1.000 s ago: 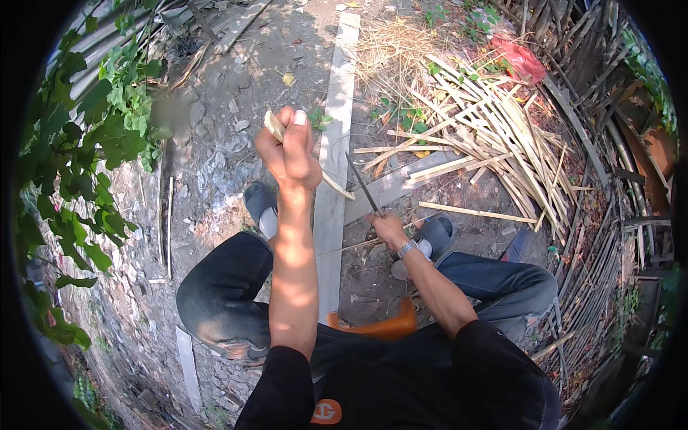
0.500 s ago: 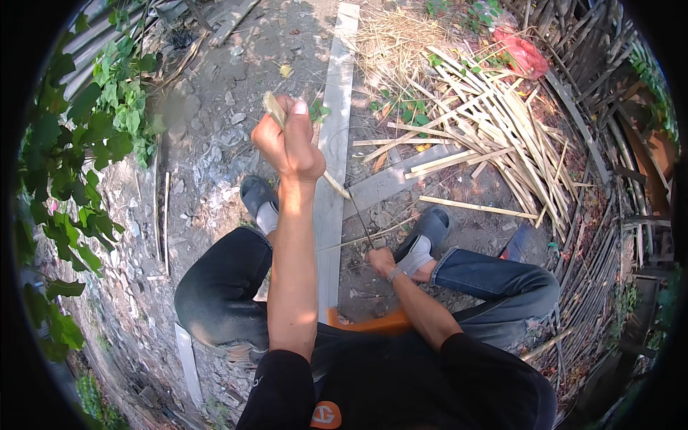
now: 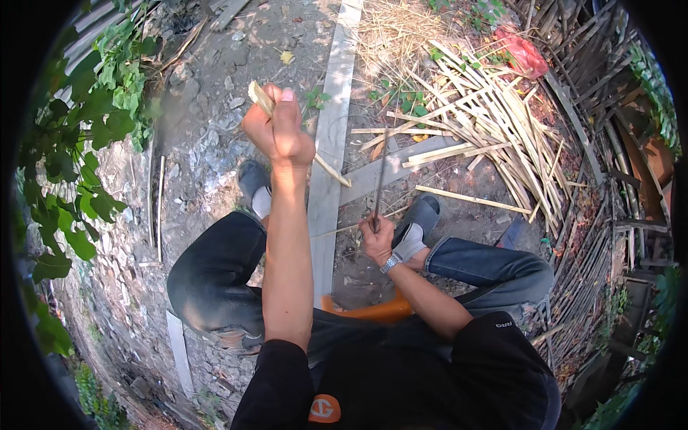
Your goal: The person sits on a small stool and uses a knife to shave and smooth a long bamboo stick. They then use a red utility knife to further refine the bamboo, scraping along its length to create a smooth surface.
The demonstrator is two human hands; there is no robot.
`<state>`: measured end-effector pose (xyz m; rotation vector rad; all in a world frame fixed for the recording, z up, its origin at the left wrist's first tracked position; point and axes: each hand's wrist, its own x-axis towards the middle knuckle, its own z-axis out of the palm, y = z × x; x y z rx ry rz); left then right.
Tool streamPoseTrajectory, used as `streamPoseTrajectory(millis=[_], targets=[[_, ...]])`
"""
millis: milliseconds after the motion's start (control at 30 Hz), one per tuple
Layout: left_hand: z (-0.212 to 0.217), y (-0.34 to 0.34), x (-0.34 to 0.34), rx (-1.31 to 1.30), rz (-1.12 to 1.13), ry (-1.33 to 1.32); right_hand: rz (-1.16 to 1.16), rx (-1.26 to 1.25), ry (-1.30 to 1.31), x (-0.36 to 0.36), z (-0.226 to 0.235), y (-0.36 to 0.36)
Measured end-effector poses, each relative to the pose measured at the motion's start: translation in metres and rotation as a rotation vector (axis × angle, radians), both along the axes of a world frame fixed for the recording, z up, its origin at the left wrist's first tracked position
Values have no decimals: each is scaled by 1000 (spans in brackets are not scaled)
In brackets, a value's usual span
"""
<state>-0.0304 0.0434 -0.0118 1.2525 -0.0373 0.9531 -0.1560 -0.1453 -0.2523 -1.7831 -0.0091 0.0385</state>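
Observation:
My left hand (image 3: 279, 129) is raised and closed around a pale strip of split wood or bamboo (image 3: 332, 170). One end sticks out above my thumb; the other slants down to the right, over the grey plank (image 3: 331, 107). Lower and to the right, my right hand (image 3: 378, 240) grips the handle of a long knife (image 3: 381, 168). Its thin dark blade points away from me, nearly edge-on, apart from the strip. Whether the strip's lower end rests on the plank, I cannot tell.
A heap of pale strips (image 3: 494, 129) lies at the far right, with shavings (image 3: 398, 32) and a red plastic bag (image 3: 523, 54) beyond. A second board (image 3: 394, 168) branches right from the plank. An orange seat edge (image 3: 369, 312) shows between my legs. Leafy vines (image 3: 86, 143) hang left.
The knife blade has swung up and right, away from the strip's lower end, and my right hand has risen slightly. My left hand has shifted a little left and up with the strip.

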Motion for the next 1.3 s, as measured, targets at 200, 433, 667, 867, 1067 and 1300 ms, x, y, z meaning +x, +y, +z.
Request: streamPoseTrajectory(millis=[200,433,667,867,1067,1300], targets=[[-8,3,-18,-41,-23,51,85,239,1292,-21,-124,-14],[2,-4,-20,-53,-91,30,50,665,1095,87,-22,-69],[-6,-5,-7,27,-85,21,-26,474,-213,94,158,-15],[0,-11,1,24,-73,37,101,-220,418,0,-102,-20],[-12,-3,-12,-31,-79,24,178,1168,1479,23,-105,-19],[-5,4,-9,-1,-36,-42,76,589,368,107,103,0]])
